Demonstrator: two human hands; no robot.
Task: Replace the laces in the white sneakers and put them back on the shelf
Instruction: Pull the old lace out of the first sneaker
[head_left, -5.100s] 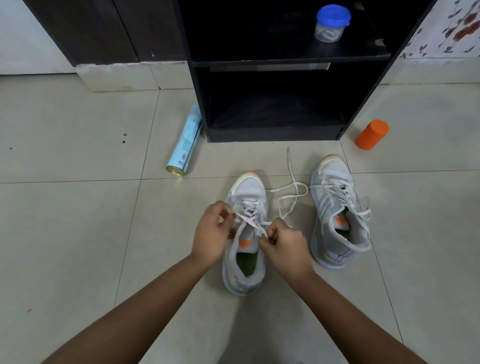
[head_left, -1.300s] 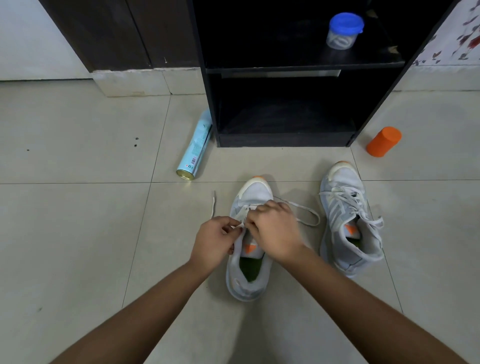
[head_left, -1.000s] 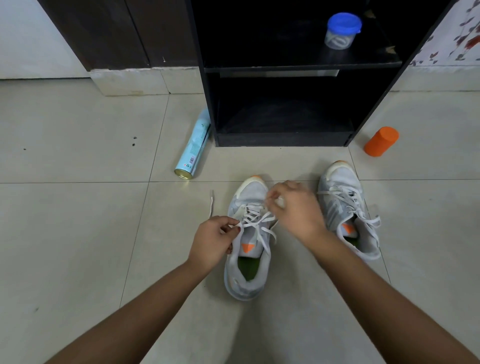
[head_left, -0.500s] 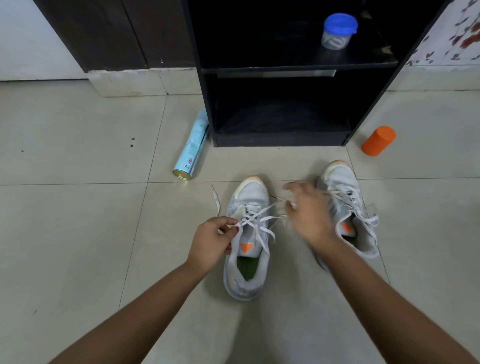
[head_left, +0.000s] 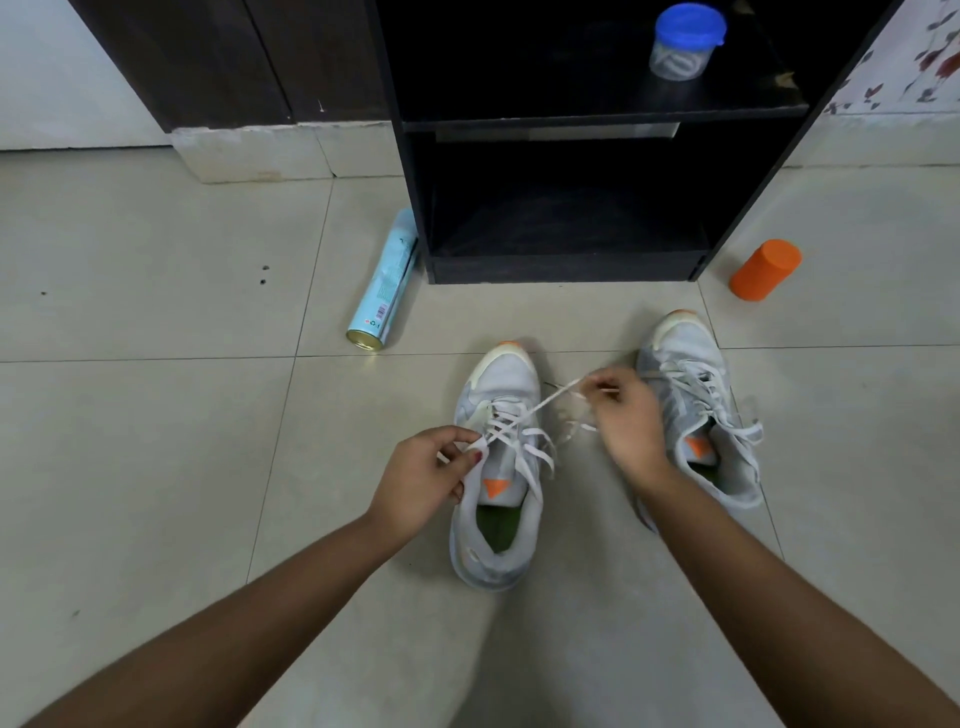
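Two white sneakers with orange toe tips stand on the tiled floor before a black shelf (head_left: 602, 124). The left sneaker (head_left: 498, 551) is partly laced. My left hand (head_left: 423, 480) pinches one end of its white lace (head_left: 540, 404) at the shoe's left side. My right hand (head_left: 631, 418) holds the other end, drawn taut to the right between the shoes. The right sneaker (head_left: 696, 358) is laced, its heel partly behind my right wrist.
A light-blue spray can (head_left: 387, 288) lies on the floor left of the shelf. An orange cylinder (head_left: 763, 270) lies to the shelf's right. A clear jar with a blue lid (head_left: 683, 41) stands on the upper shelf board; the lower compartment is dark.
My right hand has pulled the lace end away from the left sneaker's tongue, out to the right, tightening it. My left hand has stayed at the shoe's left side.
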